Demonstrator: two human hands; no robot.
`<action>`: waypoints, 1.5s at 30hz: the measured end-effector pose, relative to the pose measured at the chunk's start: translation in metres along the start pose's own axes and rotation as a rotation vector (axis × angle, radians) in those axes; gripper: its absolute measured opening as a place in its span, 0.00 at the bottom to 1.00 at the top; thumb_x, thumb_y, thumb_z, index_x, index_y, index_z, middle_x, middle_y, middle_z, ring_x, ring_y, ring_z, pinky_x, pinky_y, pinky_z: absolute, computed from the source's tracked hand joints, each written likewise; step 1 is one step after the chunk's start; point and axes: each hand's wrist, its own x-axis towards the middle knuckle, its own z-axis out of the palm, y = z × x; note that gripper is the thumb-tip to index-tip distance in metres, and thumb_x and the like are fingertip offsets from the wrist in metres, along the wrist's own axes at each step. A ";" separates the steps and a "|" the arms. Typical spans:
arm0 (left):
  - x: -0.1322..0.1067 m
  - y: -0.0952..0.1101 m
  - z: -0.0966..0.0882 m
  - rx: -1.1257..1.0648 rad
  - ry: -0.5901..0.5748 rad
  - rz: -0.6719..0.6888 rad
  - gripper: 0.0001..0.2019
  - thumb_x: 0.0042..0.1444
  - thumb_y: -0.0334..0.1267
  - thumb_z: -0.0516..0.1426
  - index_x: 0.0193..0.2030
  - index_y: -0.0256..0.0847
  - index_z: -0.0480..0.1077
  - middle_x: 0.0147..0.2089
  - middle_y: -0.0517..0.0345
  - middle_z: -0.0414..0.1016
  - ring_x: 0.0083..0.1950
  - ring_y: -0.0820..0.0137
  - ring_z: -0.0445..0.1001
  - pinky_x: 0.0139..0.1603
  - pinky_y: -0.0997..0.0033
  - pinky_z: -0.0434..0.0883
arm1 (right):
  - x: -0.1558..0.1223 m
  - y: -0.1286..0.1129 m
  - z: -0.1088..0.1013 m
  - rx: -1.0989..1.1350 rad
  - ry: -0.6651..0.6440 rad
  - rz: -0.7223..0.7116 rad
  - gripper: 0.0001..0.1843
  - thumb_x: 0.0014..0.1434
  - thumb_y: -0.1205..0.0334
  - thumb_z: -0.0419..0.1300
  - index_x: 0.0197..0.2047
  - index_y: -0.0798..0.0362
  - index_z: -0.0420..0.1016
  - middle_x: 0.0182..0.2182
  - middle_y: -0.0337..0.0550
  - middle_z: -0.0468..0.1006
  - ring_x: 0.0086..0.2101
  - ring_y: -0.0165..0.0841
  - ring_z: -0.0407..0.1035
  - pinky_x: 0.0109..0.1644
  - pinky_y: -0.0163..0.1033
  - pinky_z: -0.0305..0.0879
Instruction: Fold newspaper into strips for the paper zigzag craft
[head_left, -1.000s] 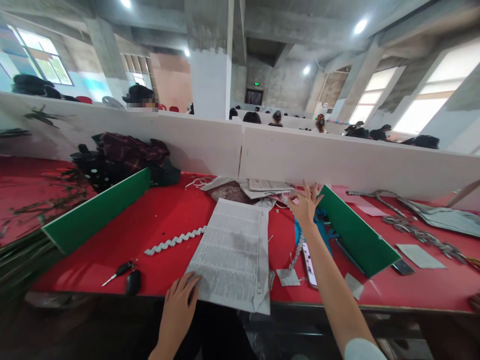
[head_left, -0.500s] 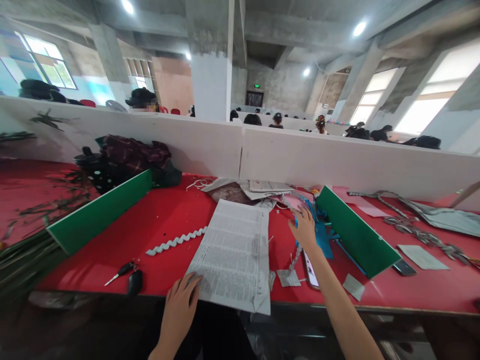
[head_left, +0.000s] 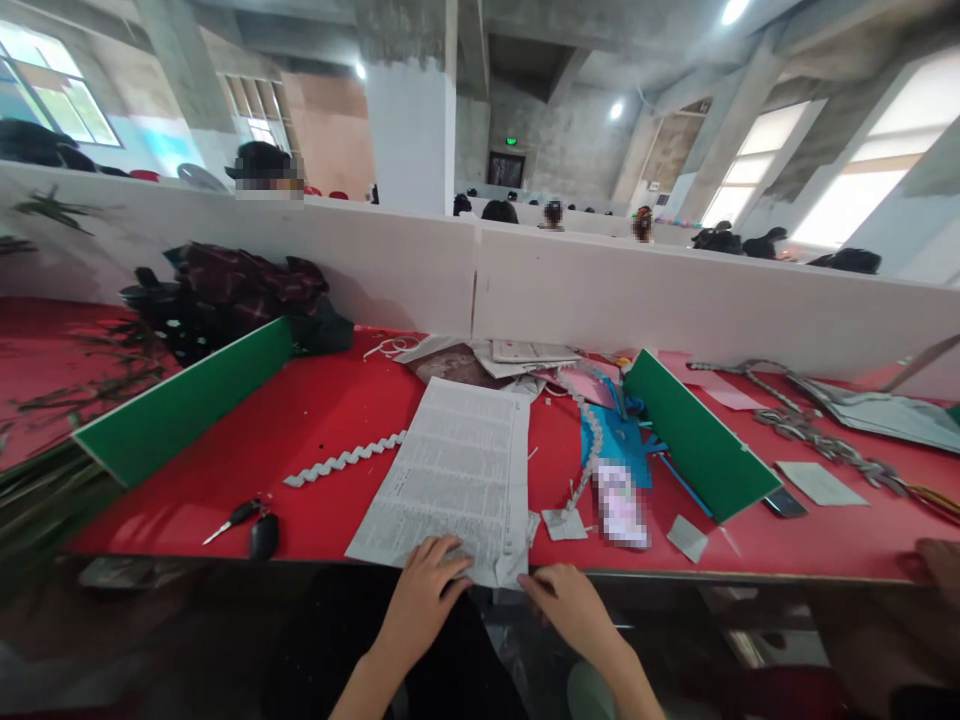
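Note:
A printed newspaper sheet [head_left: 450,460] lies on the red table, its near edge reaching the table's front edge and its lower right corner creased. My left hand [head_left: 431,585] rests with extended fingers on the sheet's near edge. At the creased corner, my right hand [head_left: 566,600] has its thumb and fingers closed on the paper. Left of the sheet, a folded zigzag paper strip [head_left: 341,462] runs partly under it. To the right, another braided paper strip [head_left: 595,430] ends near a small paper square [head_left: 564,524], beside a phone [head_left: 621,505] with a lit screen.
Green dividers [head_left: 187,405] [head_left: 697,435] stand left and right. Car keys [head_left: 259,530] lie front left. Stacked newspapers [head_left: 525,353] and a blue sheet [head_left: 622,440] are farther back. A dark bag [head_left: 247,290] leans by the white partition [head_left: 675,290]. Another person's hand [head_left: 941,560] shows at far right.
My right hand has come back from the blue sheet area to the newspaper's near right corner. My left hand has slid right along the near edge. The phone screen now shows lit.

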 end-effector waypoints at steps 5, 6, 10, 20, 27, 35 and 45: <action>0.005 -0.003 -0.004 -0.046 0.014 0.006 0.13 0.59 0.34 0.50 0.43 0.50 0.75 0.48 0.57 0.72 0.49 0.65 0.68 0.50 0.61 0.68 | -0.008 0.021 -0.004 0.272 0.157 -0.007 0.23 0.59 0.44 0.49 0.25 0.54 0.70 0.20 0.42 0.75 0.22 0.32 0.70 0.28 0.33 0.60; 0.005 -0.004 -0.004 -0.049 0.017 0.004 0.13 0.59 0.34 0.50 0.42 0.49 0.75 0.47 0.57 0.72 0.48 0.65 0.68 0.49 0.61 0.68 | -0.010 0.029 -0.012 0.302 0.258 0.024 0.24 0.59 0.43 0.49 0.26 0.54 0.70 0.20 0.42 0.74 0.22 0.33 0.70 0.27 0.33 0.60; 0.005 -0.003 -0.001 -0.041 0.036 -0.028 0.11 0.60 0.37 0.50 0.39 0.47 0.73 0.47 0.57 0.72 0.48 0.64 0.69 0.49 0.61 0.67 | -0.018 0.073 -0.050 0.278 0.777 0.175 0.24 0.55 0.41 0.52 0.31 0.55 0.72 0.22 0.44 0.74 0.25 0.35 0.68 0.31 0.36 0.62; 0.007 -0.008 0.004 -0.349 0.323 -0.352 0.12 0.58 0.46 0.48 0.39 0.41 0.67 0.37 0.53 0.74 0.38 0.63 0.74 0.38 0.65 0.70 | -0.009 0.136 -0.071 0.128 0.901 0.053 0.20 0.54 0.50 0.54 0.44 0.55 0.71 0.42 0.52 0.73 0.40 0.40 0.68 0.46 0.46 0.63; -0.002 -0.052 -0.023 -0.730 0.760 -0.680 0.19 0.47 0.52 0.58 0.39 0.39 0.67 0.33 0.58 0.72 0.32 0.69 0.72 0.34 0.70 0.70 | 0.004 0.152 -0.080 0.303 0.773 -0.073 0.20 0.50 0.57 0.56 0.47 0.53 0.69 0.45 0.51 0.71 0.44 0.41 0.67 0.48 0.47 0.64; -0.017 -0.082 -0.042 -0.793 0.836 -0.816 0.21 0.39 0.51 0.62 0.36 0.38 0.69 0.27 0.62 0.70 0.27 0.72 0.68 0.27 0.74 0.66 | 0.014 0.150 -0.076 0.265 0.928 0.100 0.18 0.49 0.54 0.54 0.41 0.55 0.72 0.38 0.50 0.72 0.39 0.40 0.67 0.45 0.47 0.63; -0.027 -0.061 -0.060 -0.362 0.200 -0.418 0.15 0.50 0.51 0.55 0.37 0.45 0.73 0.45 0.53 0.75 0.49 0.60 0.71 0.51 0.63 0.68 | -0.007 0.129 -0.077 0.600 1.159 0.184 0.20 0.47 0.47 0.59 0.36 0.56 0.73 0.31 0.43 0.75 0.29 0.33 0.67 0.34 0.38 0.64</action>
